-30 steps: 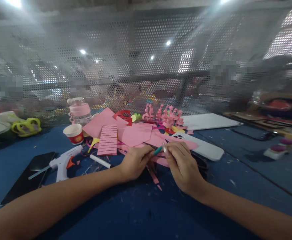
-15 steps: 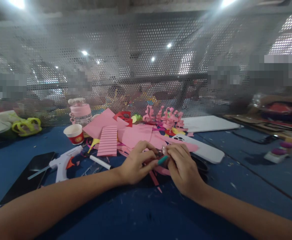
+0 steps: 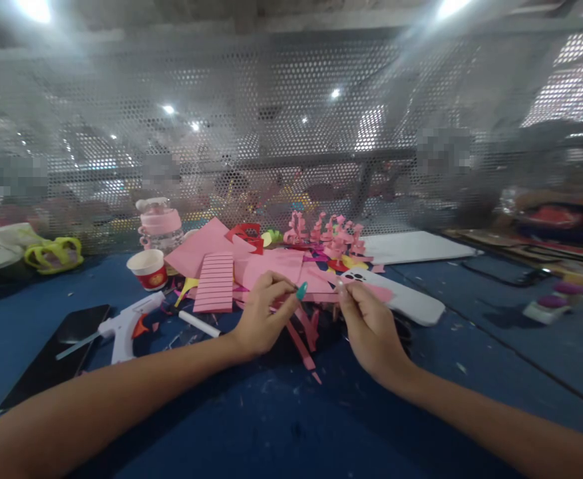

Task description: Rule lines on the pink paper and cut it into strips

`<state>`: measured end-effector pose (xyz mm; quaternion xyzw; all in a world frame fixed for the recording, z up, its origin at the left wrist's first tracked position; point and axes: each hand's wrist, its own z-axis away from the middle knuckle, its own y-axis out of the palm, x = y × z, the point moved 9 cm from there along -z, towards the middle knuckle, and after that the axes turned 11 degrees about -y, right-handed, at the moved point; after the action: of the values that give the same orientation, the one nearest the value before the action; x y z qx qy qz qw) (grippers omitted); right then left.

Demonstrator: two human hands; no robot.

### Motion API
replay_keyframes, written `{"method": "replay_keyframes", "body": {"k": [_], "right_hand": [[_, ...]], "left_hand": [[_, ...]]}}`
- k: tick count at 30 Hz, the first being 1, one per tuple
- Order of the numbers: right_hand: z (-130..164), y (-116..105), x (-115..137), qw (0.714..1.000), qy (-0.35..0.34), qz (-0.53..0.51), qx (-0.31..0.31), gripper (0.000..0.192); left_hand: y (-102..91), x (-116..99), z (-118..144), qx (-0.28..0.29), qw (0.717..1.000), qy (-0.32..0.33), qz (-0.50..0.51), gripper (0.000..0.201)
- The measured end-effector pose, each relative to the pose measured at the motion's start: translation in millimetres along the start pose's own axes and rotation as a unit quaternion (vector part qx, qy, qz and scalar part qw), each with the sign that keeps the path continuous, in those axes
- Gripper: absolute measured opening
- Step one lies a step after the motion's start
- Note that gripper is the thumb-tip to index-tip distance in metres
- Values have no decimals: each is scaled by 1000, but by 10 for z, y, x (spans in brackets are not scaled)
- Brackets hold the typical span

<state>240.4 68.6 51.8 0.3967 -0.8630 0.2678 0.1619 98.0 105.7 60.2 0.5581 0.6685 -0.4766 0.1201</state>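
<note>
Head view: a thin pink paper strip (image 3: 301, 336) is trailing down onto the blue table (image 3: 271, 426), the left hand (image 3: 261, 319) pinching its top, while the right hand (image 3: 369, 326) is pinching flat pink paper (image 3: 321, 276) just beside; perforated metal mesh (image 3: 291, 133) is standing behind.

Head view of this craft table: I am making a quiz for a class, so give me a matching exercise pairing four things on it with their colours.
Things:
1. glue gun
2. paper cup
3. lined paper sheet
4. table

Colours:
A. blue
B. pink with dark lines
C. white with an orange trigger
D. white inside, red band outside

Pairs: 1-C, 2-D, 3-B, 4-A
</note>
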Motion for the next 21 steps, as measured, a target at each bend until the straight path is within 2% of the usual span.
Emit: {"method": "replay_keyframes", "body": {"k": [4,11,15,18,21], "right_hand": [[15,-41,-47,999,23,-5,-33,44],[97,-58,-427,981,163,-43,-94,51],[110,-64,-491,978,179,-46,-99,51],[92,-58,-422,981,164,-52,-87,51],[66,-53,-324,984,147,-67,-79,50]], "left_hand": [[44,57,-20,15,1000,-23,-7,19],[25,88,-24,1,999,-40,-8,24],[-98,180,-46,-73,994,-77,-3,22],[-202,309,-56,-137,982,-132,15,20],[-251,399,-62,-165,970,-175,24,19]]}}
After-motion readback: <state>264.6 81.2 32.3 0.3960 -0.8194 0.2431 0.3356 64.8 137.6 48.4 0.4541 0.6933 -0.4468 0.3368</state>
